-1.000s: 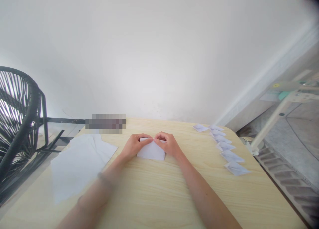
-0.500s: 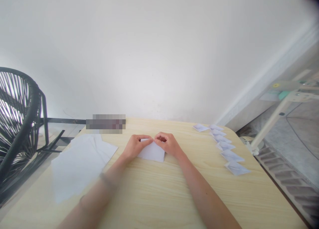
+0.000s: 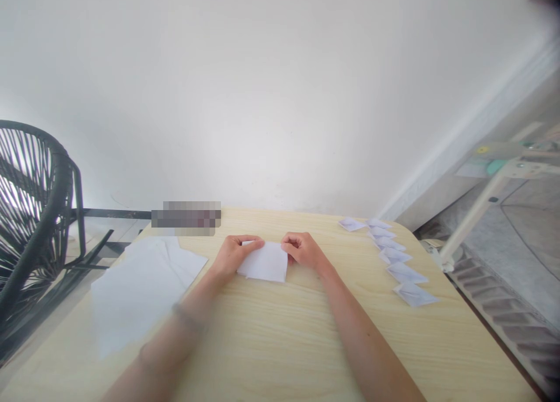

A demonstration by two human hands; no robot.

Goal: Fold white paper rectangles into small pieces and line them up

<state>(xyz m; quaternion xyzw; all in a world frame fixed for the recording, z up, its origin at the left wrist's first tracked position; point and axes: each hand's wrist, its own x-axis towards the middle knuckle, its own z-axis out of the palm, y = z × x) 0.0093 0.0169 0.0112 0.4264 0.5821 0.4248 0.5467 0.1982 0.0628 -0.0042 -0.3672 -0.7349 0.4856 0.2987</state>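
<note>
White folded four-sided paper [image 3: 265, 264] is over the pale wood-grain table [image 3: 271, 343], clamped between thumb and fingers of the left hand [image 3: 233, 254]; the right hand [image 3: 305, 251] pinches its far right corner, fingertips together

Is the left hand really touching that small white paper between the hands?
Touching. The head view shows the left hand with its thumb laid over the upper edge of the small white paper.

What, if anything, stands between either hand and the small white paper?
Nothing visible: the left hand and right hand both have fingers on the small white paper. The loose sheets lie off to the left, apart from it.
</note>
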